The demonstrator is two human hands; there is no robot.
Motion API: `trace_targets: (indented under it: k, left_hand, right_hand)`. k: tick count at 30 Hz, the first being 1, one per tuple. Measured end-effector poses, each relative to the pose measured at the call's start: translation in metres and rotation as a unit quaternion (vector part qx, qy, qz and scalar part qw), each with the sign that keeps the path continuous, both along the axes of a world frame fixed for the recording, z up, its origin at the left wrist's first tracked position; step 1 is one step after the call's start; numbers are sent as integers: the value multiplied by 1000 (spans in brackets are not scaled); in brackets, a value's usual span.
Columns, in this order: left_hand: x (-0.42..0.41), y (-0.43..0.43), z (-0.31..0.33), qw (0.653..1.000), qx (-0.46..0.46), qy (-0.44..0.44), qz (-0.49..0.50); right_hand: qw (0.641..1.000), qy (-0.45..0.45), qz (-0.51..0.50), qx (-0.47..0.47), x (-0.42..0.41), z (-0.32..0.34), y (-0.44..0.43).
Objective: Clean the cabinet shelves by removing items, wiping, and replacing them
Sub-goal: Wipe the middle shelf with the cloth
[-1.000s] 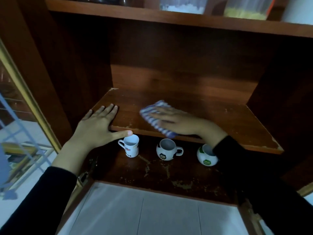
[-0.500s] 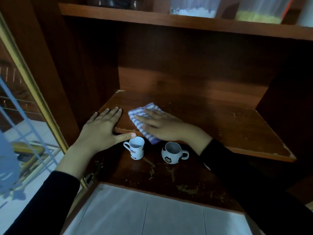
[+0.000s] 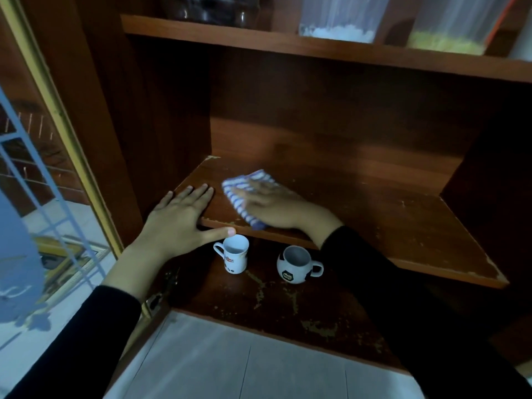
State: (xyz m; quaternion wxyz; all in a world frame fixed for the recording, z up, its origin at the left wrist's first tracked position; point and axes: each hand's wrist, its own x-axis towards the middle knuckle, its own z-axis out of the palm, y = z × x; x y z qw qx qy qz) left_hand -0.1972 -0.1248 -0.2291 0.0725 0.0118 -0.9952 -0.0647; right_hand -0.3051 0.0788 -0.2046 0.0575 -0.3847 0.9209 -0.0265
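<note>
A brown wooden middle shelf [image 3: 403, 226] of the cabinet lies in front of me. My right hand [image 3: 273, 207] presses flat on a blue-and-white striped cloth [image 3: 244, 191] near the shelf's front left part, fingers straight and blurred. My left hand [image 3: 178, 220] rests flat on the shelf's left front corner, thumb along the front edge. On the scuffed shelf below stand a white mug [image 3: 234, 256] and a football-patterned mug [image 3: 296, 264].
The upper shelf [image 3: 288, 44] carries dark jars and clear containers [image 3: 339, 21] of white and yellow contents. A glass cabinet door [image 3: 43, 197] stands open at the left. Pale floor tiles [image 3: 230, 370] lie beneath. My right sleeve covers part of the lower shelf.
My right hand has slid the cloth leftward along the shelf toward my left hand. The view has shifted right and my sleeve now hides the third, green-marked mug. My left hand has stayed put.
</note>
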Motion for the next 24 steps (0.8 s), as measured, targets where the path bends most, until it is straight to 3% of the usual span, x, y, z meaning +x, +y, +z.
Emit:
trace_targets:
  k: [4, 7, 10, 12, 18, 21, 24]
  left_hand:
    - [-1, 0, 1, 1000, -5, -3, -3]
    - [0, 0, 1, 1000, -6, 2, -10]
    - [-2, 4, -1, 999, -15, 17, -37]
    - [-5, 10, -1, 998, -19, 25, -54]
    - [-12, 14, 3, 998, -8, 13, -65]
    - [-12, 19, 6, 997, 4, 3, -74]
    - [-16, 26, 5, 996, 1, -4, -86]
  right_hand:
    - [999, -5, 11, -42, 14, 2, 81]
    - [981, -21, -181, -64, -27, 2, 171]
    - [927, -18, -374, -30, -54, 5, 195]
    - [933, -5, -357, -38, -53, 9, 154]
    - [990, 2, -138, -25, 14, -1, 17]
    - [995, 1, -92, -39, 38, -3, 59]
    - [983, -8, -176, -54, 22, -3, 157]
